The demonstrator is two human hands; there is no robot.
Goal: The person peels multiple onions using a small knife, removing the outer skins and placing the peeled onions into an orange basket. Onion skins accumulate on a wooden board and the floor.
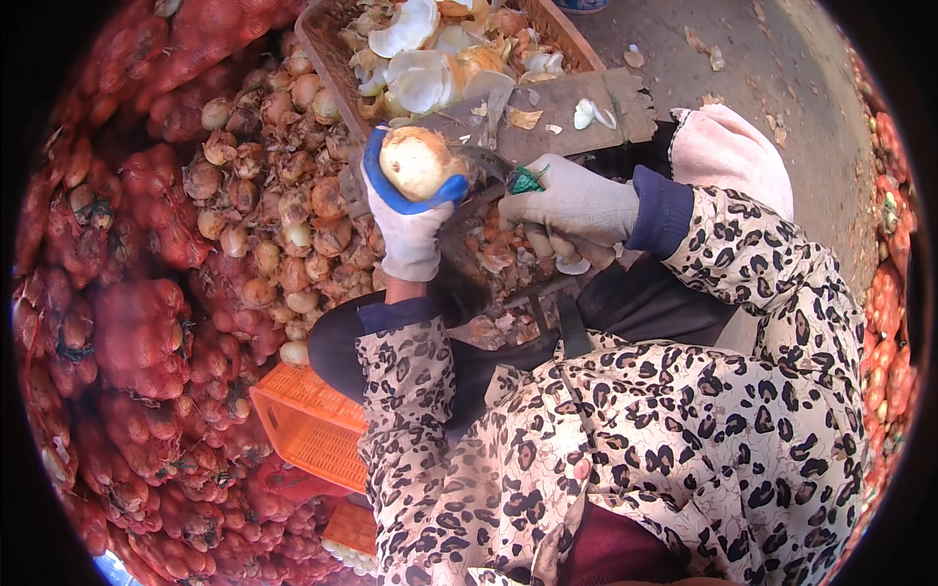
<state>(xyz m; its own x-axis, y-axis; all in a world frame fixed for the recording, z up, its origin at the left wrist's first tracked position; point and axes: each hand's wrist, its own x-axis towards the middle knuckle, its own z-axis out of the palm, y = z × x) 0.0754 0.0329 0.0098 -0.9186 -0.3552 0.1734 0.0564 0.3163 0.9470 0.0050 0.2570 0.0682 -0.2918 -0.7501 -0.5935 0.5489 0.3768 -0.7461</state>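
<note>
My left hand (410,231), in a white knit glove with blue coating, is wrapped around a large onion (416,162) with pale, partly bared skin. In my right hand (575,201), in a greyish glove, is a knife (484,157) with a curved dark blade and a green-wrapped handle. The blade lies at the onion's right side; whether it touches is hard to tell. Just beyond both hands a worn wooden board (542,117) rests across the near end of an orange plastic crate (333,84). Onion peelings (421,80) fill much of that crate.
Loose unpeeled onions (293,212) are heaped left of my hands. Red mesh sacks of onions (143,337) are piled farther left. An orange plastic basket (315,421) stands by my left knee. A pink cloth (733,157) lies beyond my right forearm. Peel scraps (506,249) litter the ground between my legs.
</note>
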